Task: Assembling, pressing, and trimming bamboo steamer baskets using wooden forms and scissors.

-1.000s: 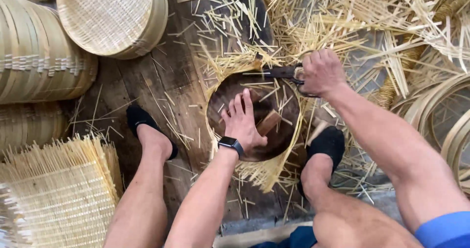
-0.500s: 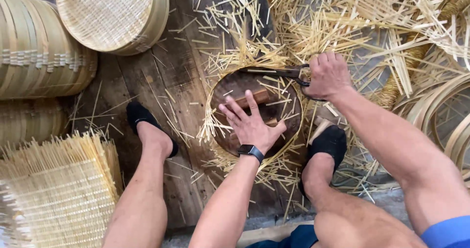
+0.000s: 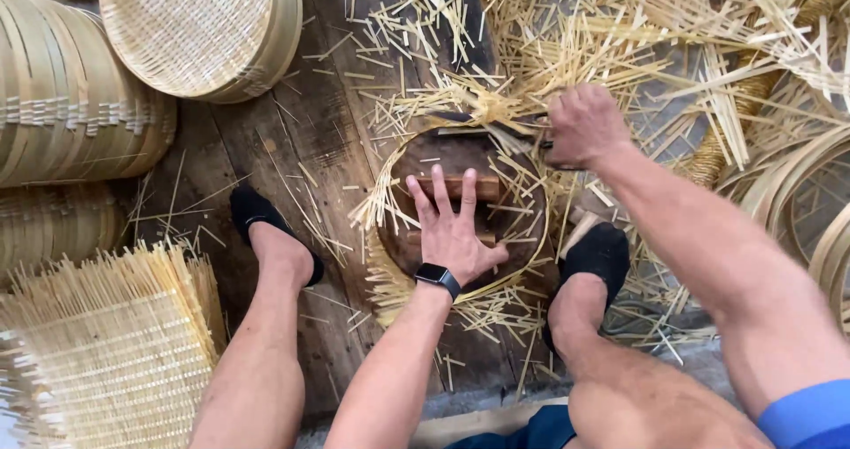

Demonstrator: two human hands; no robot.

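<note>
A round wooden block (image 3: 460, 205) is pressed flat by the spread left hand (image 3: 453, 228); at its far rim, a dark tool (image 3: 522, 133) is clenched by the right hand (image 3: 580, 126).

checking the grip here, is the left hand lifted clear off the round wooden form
No, the left hand lies flat, fingers spread, on the round wooden form.
</note>
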